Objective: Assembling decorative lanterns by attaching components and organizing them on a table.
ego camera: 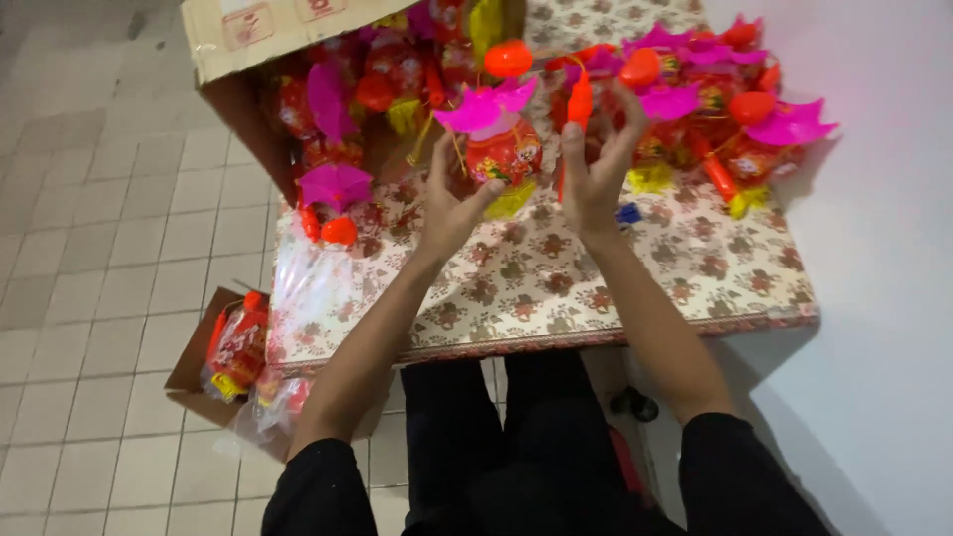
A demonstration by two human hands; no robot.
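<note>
Lantern toy (503,149): round red body with printed pattern, magenta bat-wing-shaped top, orange ball cap above at 12 o'clock, yellow tassel hanging at 6 o'clock. An orange stick handle (579,104) stands near upright just at its 3 o'clock side. Position: raised above the surface (556,288), at frame centre top, between both hands.

Left hand (449,203): open palm and spread fingers cupped against the lantern's lower left side, at 8 o'clock of the body; thumb touches the tassel area. Grasp is loose, supporting rather than clenched.

Right hand (596,169): fingers raised and curled about the orange stick handle, at 3 o'clock of the lantern. Whether the fingers fully close on it I cannot tell.

Surroundings: surface covered with a floral cloth in beige and red. At 1 to 2 o'clock of the lantern, a pile of finished lanterns (725,99) of the same kind, magenta tops and orange caps, crowding the far right corner. At 10 to 11 o'clock, an open cardboard box (248,60) tipped toward the surface, filled with more lanterns. One separate lantern (336,199) lies at 9 o'clock near the surface edge. Small blue object (627,212) lies just below the right hand. On the tiled floor (89,248) at 8 o'clock, a low cardboard tray (189,362) with wrapped lanterns.
</note>
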